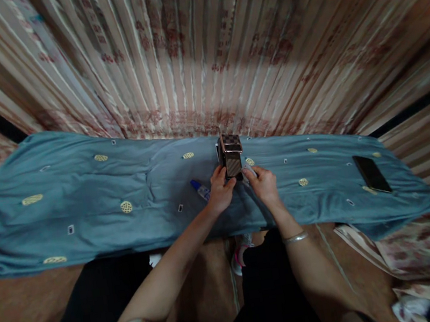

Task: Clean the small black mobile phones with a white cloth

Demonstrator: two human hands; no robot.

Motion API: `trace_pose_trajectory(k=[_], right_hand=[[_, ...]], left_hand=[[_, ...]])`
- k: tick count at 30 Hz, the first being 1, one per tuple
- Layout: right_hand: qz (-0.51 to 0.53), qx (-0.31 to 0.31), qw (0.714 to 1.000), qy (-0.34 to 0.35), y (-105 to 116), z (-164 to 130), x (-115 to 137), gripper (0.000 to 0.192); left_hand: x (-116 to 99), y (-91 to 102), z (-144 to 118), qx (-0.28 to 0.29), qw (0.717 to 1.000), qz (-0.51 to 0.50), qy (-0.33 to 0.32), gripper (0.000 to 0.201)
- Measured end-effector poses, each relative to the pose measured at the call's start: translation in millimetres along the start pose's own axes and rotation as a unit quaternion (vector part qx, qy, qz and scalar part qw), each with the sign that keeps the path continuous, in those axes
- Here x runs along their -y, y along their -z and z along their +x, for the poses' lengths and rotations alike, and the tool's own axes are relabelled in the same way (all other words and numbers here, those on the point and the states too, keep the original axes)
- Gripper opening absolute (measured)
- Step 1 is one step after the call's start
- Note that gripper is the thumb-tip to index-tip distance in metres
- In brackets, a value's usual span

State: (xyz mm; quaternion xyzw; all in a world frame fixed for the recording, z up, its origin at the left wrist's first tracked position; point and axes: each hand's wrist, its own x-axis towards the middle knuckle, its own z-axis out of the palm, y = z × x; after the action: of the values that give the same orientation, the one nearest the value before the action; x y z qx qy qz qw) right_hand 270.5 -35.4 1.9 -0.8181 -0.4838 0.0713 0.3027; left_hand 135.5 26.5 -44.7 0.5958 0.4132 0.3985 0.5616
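A small dark brown box with a checked top and shiny metallic edges [233, 161] stands over the middle of the blue cloth. My left hand [222, 190] grips its lower left side, fingers closed around it. Close by its right side, my right hand [262, 182] is closed on a small whitish piece [248, 172], perhaps a cloth or tissue; its kind is not clear. Just left of my left hand lies a clear bottle with a blue cap [200, 189], partly covered by that hand.
A blue cloth with yellow pineapple prints [94, 202] covers the long narrow table. On its right end lies a black phone [372, 174]. A pleated, patterned curtain [181, 52] hangs right behind the table. My legs are below the near edge.
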Motion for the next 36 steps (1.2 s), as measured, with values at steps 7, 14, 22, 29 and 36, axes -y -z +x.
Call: trace_pose_trajectory(k=[7, 14, 22, 29, 36], right_hand=[[-0.006, -0.041, 0.999, 0.029, 4, -3, 9, 0.037], [0.009, -0.024, 0.999, 0.047, -5, -1, 26, 0.036], [-0.016, -0.062, 0.998, -0.001, -2, 10, 6, 0.042], [-0.002, -0.027, 1.0, 0.002, -5, 16, 0, 0.045], [0.026, -0.028, 0.999, 0.016, -9, 22, 0, 0.045]], left_hand=[[-7, 30.5, -15, 0.01, 0.999, -0.008, -0.036, 0.051], [-5, 84.2, -33, -0.025, 1.0, -0.013, -0.001, 0.049], [3, 60.0, -41, 0.046, 0.986, -0.146, 0.069, 0.047], [2, 24.6, -24, 0.068, 0.977, -0.181, 0.088, 0.048], [-1, 13.9, -23, 0.061, 0.975, -0.197, 0.081, 0.045]])
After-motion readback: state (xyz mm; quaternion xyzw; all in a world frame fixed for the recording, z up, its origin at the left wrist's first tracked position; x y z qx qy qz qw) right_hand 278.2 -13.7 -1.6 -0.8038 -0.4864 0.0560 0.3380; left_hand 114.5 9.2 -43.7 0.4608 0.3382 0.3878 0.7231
